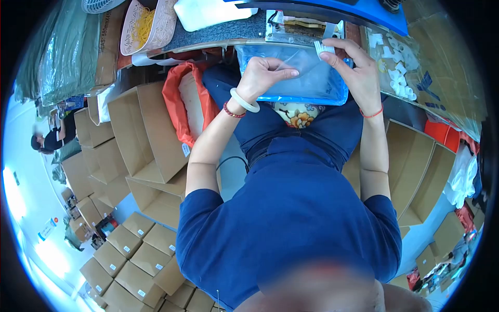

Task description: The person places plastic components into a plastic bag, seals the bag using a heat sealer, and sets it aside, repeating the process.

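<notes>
My right hand (358,73) pinches a small white ribbed plastic piece (322,50) between thumb and forefinger, in front of the bench edge. My left hand (264,78) is closed, its thumb pointing right, on what looks like a thin clear plastic bag (299,58). Its film is hard to make out against the things behind. Beneath both hands, a blue-edged tray (312,100) lies across my lap with clear plastic film in it. At the right on the bench, several loose white plastic pieces (397,78) lie close to my right hand.
A metal device (304,31) sits at the bench edge under a blue machine (374,13). A basket (162,26) with yellow bands stands at the left. Open cardboard boxes (148,130) and a red bag (176,104) flank my legs; closed cartons (136,278) are stacked behind. Another person (60,132) is far left.
</notes>
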`<act>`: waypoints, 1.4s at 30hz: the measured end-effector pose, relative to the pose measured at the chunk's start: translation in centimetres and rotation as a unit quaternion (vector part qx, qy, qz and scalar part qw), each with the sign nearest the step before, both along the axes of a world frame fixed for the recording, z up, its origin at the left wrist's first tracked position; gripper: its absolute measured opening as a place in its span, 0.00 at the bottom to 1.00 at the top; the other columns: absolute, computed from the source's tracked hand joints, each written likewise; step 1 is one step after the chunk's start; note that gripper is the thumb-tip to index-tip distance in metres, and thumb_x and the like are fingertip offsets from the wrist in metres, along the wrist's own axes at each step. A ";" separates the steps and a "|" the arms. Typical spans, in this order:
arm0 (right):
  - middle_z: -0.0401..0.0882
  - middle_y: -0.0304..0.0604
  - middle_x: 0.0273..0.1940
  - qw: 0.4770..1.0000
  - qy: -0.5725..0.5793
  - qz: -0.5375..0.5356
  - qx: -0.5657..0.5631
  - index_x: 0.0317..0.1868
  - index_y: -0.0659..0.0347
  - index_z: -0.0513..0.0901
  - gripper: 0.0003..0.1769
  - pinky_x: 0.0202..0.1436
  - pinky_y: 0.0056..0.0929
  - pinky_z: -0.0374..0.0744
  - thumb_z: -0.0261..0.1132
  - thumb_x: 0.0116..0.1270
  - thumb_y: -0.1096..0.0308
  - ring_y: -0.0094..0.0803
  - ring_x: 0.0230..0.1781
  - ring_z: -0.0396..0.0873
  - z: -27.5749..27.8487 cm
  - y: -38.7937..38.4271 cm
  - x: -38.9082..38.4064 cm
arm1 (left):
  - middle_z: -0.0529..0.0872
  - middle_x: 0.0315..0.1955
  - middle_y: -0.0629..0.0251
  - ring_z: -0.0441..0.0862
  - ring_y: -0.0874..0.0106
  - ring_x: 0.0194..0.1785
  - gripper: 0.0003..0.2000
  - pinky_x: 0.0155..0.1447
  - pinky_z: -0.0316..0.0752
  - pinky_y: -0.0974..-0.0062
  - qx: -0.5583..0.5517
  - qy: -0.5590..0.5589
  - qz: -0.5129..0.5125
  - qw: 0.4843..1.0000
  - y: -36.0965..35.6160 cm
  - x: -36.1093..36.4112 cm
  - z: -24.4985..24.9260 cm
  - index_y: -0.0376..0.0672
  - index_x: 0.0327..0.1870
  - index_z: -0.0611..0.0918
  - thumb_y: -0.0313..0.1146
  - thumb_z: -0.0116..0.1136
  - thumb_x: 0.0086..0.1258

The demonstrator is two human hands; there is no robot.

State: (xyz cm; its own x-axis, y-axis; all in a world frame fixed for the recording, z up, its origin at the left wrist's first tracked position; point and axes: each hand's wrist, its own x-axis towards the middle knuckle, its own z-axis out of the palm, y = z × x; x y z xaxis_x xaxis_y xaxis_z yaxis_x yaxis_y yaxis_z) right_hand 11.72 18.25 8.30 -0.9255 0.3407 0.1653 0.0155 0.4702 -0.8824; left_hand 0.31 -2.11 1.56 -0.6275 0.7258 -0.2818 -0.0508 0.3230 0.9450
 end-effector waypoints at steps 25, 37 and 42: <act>0.86 0.45 0.45 0.991 -0.038 -0.078 0.106 0.52 0.61 0.83 0.14 0.50 0.27 0.79 0.67 0.68 0.66 0.30 0.44 0.84 -2.8 4.3 1.6 | 0.86 0.47 0.54 0.85 0.63 0.51 0.12 0.53 0.83 0.70 0.164 -0.432 -0.007 0.887 5.2 -4.7 -2.7 0.30 0.51 0.81 0.28 0.60 0.72; 0.77 0.56 0.57 0.878 -0.043 -0.251 0.405 0.57 0.63 0.78 0.18 0.60 0.46 0.73 0.64 0.68 0.68 0.54 0.56 0.75 -10.3 11.4 0.6 | 0.90 0.36 0.64 0.84 0.76 0.40 0.13 0.47 0.77 0.77 0.068 0.309 0.259 0.913 -2.0 -10.2 -2.9 0.36 0.45 0.87 0.31 0.70 0.62; 0.75 0.56 0.57 0.872 -0.079 -0.245 0.416 0.53 0.62 0.79 0.15 0.58 0.45 0.74 0.64 0.68 0.68 0.55 0.55 0.75 -10.5 11.4 0.2 | 0.78 0.58 0.47 0.77 0.52 0.61 0.38 0.66 0.70 0.62 -0.030 0.556 0.304 0.773 -6.3 -20.8 -6.6 0.45 0.69 0.70 0.48 0.72 0.59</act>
